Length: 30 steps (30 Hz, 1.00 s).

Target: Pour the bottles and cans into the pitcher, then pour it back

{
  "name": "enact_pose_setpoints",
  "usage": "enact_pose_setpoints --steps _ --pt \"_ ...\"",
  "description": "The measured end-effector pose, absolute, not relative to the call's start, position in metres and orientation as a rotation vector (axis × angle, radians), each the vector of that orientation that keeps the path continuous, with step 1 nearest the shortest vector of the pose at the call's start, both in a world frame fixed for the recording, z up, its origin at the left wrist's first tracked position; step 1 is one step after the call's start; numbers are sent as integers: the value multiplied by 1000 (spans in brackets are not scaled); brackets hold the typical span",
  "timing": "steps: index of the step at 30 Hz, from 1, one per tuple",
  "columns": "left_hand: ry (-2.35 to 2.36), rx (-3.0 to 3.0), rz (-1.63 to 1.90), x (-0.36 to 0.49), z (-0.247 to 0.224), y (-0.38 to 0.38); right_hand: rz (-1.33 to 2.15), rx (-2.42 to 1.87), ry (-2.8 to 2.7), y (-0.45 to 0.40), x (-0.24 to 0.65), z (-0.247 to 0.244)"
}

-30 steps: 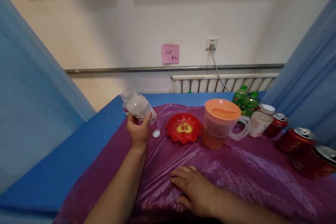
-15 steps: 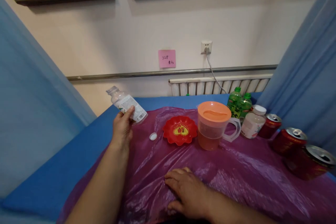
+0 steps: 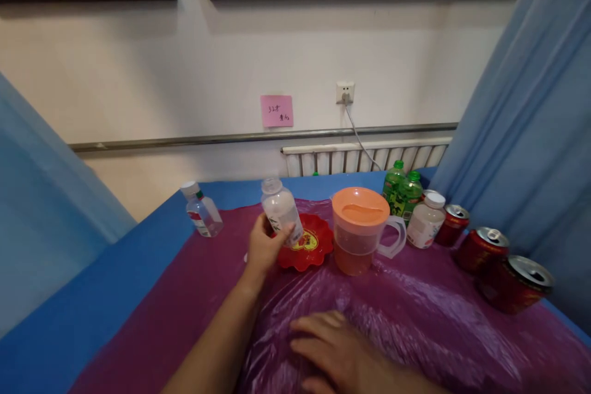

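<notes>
My left hand [image 3: 266, 245] is wrapped round a clear, uncapped bottle [image 3: 282, 209] with a white label, tilted slightly over the left part of a red scalloped plate [image 3: 318, 249]. A white cap [image 3: 246, 257] shows partly beside my left wrist. My right hand [image 3: 330, 341] rests palm down on the purple plastic sheet [image 3: 415, 326], fingers apart and holding nothing. Right of the plate stands a clear pitcher [image 3: 357, 240] with an orange lid and some liquid inside.
At the left stands a clear bottle [image 3: 203, 212] with a white cap. Beyond the pitcher are green bottles [image 3: 394, 188], a white-capped bottle [image 3: 425, 221] and several red cans [image 3: 482, 249]. A blue curtain [image 3: 503, 111] hangs at the right.
My left hand has carried the open bottle rightward to the plate and brought it more upright. The view has shifted left, showing the capped bottle. My right hand still lies on the sheet.
</notes>
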<state>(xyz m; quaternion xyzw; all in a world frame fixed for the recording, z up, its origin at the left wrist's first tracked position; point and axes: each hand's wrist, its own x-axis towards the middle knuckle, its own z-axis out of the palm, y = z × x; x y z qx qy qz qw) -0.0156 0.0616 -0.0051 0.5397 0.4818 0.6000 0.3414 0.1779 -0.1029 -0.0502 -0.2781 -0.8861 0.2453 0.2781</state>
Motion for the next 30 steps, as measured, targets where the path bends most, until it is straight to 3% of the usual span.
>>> enact_pose_setpoints --steps 6,9,14,23,30 --pt "1478 1800 1435 -19 -36 60 -60 -1281 -1277 -83 258 -51" --pt "1536 1966 1412 -26 -42 60 142 -1381 -1006 -53 282 -49" --pt "1548 2090 1314 -32 -54 62 536 -1374 -1003 -21 283 -45" --pt "1664 2098 1219 -33 -62 61 652 -1149 -761 3 274 -53" --pt "1676 2087 1194 -31 -59 61 646 -1197 -799 14 270 -19"
